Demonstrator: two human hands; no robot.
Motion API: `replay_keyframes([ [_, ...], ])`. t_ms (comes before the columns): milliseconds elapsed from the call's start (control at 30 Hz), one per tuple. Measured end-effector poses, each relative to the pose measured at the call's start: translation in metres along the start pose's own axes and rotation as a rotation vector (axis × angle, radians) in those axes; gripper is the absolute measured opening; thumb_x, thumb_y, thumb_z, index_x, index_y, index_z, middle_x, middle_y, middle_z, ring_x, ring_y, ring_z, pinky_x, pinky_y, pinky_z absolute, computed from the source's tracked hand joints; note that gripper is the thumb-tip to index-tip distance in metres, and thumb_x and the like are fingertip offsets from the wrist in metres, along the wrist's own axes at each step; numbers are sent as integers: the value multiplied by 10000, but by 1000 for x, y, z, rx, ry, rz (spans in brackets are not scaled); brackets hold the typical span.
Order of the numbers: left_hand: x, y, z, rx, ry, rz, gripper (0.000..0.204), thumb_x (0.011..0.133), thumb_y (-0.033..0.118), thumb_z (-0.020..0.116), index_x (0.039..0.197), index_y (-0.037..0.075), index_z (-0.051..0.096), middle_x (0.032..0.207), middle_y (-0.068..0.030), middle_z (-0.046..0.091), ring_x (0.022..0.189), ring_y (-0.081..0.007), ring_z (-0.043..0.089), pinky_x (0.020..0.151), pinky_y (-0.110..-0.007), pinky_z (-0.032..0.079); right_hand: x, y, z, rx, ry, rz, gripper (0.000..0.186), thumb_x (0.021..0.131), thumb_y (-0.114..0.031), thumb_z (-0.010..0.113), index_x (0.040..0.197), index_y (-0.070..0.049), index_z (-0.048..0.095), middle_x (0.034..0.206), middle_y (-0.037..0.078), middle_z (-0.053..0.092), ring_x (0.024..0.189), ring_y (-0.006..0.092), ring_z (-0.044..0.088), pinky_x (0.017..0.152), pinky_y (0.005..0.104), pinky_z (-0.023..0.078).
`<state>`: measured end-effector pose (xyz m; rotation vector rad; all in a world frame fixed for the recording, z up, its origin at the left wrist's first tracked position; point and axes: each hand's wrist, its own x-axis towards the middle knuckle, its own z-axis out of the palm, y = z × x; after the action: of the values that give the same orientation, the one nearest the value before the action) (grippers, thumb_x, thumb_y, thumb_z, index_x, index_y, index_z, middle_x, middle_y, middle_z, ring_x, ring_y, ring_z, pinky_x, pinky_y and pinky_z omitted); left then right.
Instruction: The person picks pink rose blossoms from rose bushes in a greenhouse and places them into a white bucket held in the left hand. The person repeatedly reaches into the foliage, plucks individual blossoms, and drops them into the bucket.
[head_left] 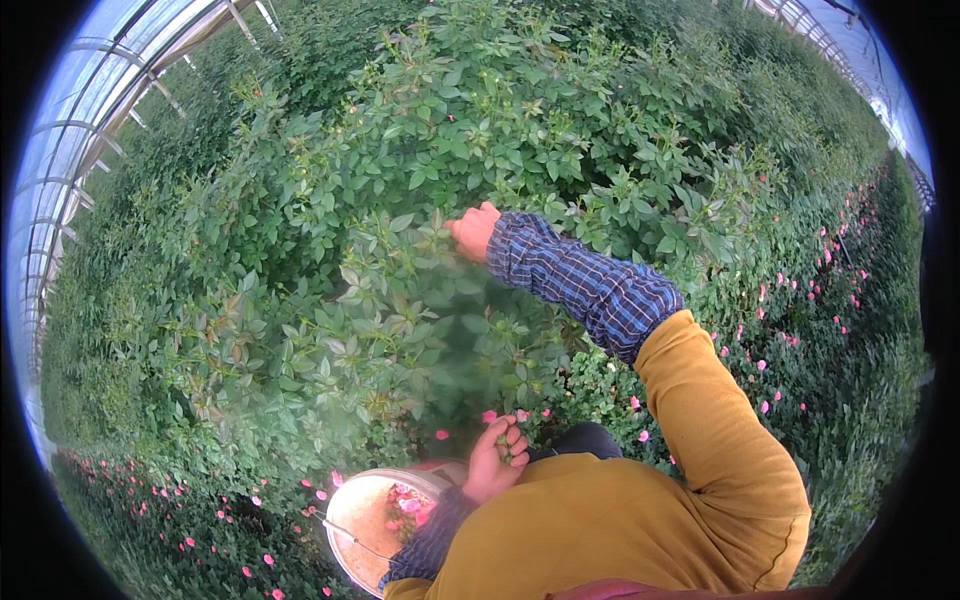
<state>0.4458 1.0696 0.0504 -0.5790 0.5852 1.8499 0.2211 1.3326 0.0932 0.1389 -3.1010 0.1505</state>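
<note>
My right hand (pixel 474 231) reaches forward into the leafy rose bushes (pixel 430 160), its fingers closed at a shoot. Leaves and blur hide what is between the fingertips. Close to my body, my left hand (pixel 494 462) is curled palm up around small green buds (pixel 506 442). Pink blooms (pixel 489 416) show just beyond its fingers. A white bucket (pixel 352 505) with a wire handle hangs or stands by my left forearm, which crosses its opening. Pink flower heads (pixel 408 503) lie inside it.
Dense foliage (pixel 250 250) fills the space ahead and to both sides. Pink flowers dot the lower growth at the left (pixel 255 500) and along the right row (pixel 790 340). A greenhouse frame with clear sheeting (pixel 95 110) curves overhead at both edges.
</note>
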Motion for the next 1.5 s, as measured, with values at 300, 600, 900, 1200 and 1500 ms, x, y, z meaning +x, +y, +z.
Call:
replay_keyframes([
  [300,15,-15,7,35,-26,-71,102,875,224,533,939,150,502,700,35,392,610,-107,366,482,-235,269,-98,-7,-33,790,148,-41,213,924,-219,409,951,-27,499,693,57,672,692,247,627,667,362,480],
  [600,52,-85,60,230,-29,-107,127,858,206,571,959,155,514,682,38,398,588,-106,378,466,-228,274,-287,66,-48,1940,8,393,159,862,-62,457,993,-46,545,632,-51,393,475,26,287,391,191,190],
  [900,80,-158,90,238,12,-104,92,895,186,509,950,111,512,661,13,401,583,-119,383,459,-235,286,-224,171,-19,600,419,285,238,811,-119,515,1029,-34,560,820,212,622,842,392,608,740,470,470],
  [1200,70,-156,79,77,113,40,92,885,184,528,955,124,520,660,13,406,581,-123,387,461,-237,287,-141,190,4,211,92,333,201,825,-189,560,993,-79,568,931,188,637,905,371,612,769,468,492],
  [1500,63,-124,64,-28,99,156,115,860,201,567,955,151,527,694,37,381,605,-109,363,477,-230,259,-135,200,21,199,-170,247,225,905,-214,475,1017,-30,540,915,197,645,927,360,618,772,447,492],
])
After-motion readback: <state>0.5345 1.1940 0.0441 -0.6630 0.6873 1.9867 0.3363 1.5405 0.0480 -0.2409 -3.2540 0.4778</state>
